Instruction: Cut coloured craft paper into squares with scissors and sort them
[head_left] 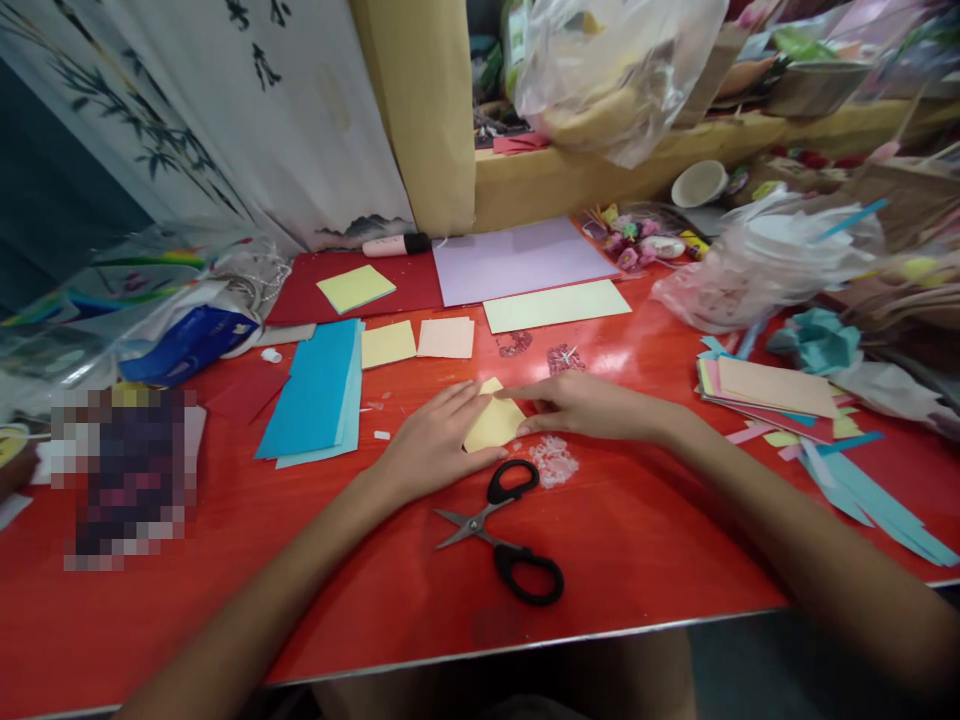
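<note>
A small piece of yellow paper [493,424], folded with a peaked top, lies on the red table between my hands. My left hand [431,440] holds its left side, fingers over the upper edge and thumb along the lower edge. From the right, my right hand [570,405] grips the same paper, its index finger on the top and its thumb at the right edge. Black-handled scissors [475,524] lie spread apart just below my hands. Beside the right thumb is a small heap of clear, whitish bits [553,461].
Blue paper sheets [315,395], yellow squares [388,345] and a pink square [445,338] lie to the left. Lilac paper [517,262] and a pale green strip [559,306] are behind. Stacked coloured paper [776,388], cut strips [877,495] and plastic bags [765,260] crowd the right.
</note>
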